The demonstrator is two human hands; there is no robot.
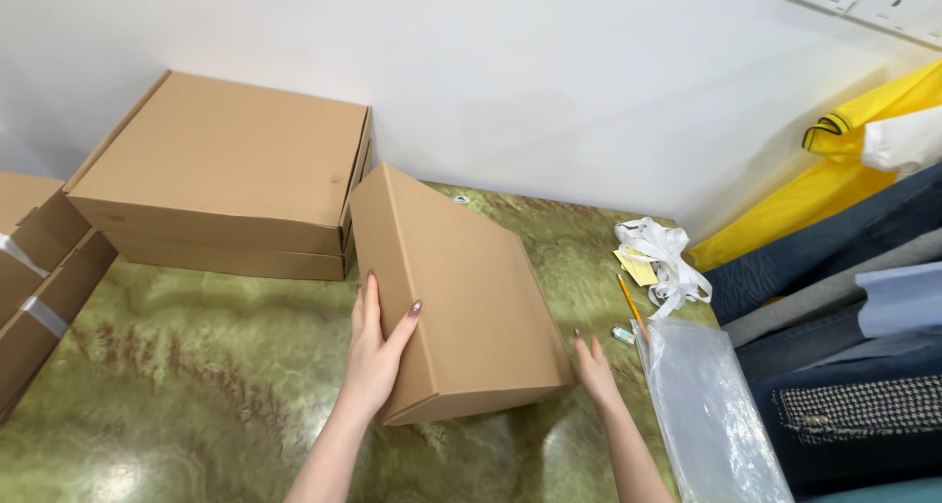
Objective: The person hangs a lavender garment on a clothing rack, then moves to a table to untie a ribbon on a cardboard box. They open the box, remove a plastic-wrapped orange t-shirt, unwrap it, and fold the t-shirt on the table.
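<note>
Both hands are on it now: a closed, flat cardboard box (pixel 461 287), plain brown and matte, tilted up on the green marbled table (pixel 196 385). The left hand (pixel 378 351) presses flat against its near-left side wall, fingers spread upward, thumb lying along the edge. The right hand (pixel 594 366) braces the near-right corner, fingertips against the card; most of that hand sits behind the box, so how tightly it clasps can't be told. By my read the box is folded and shut but not taped, so sealing looks left to do.

Beyond the left hand, two more boxes (pixel 226 169) of the same smooth card sit stacked against the white wall. Right of the right hand lies a crinkly clear plastic bag (pixel 706 405), then folded clothes (pixel 834 297) in yellow, denim and tweed. Past those fingers, a tangle of white ribbon (pixel 662 253) and a thin orange pencil (pixel 631 305).
</note>
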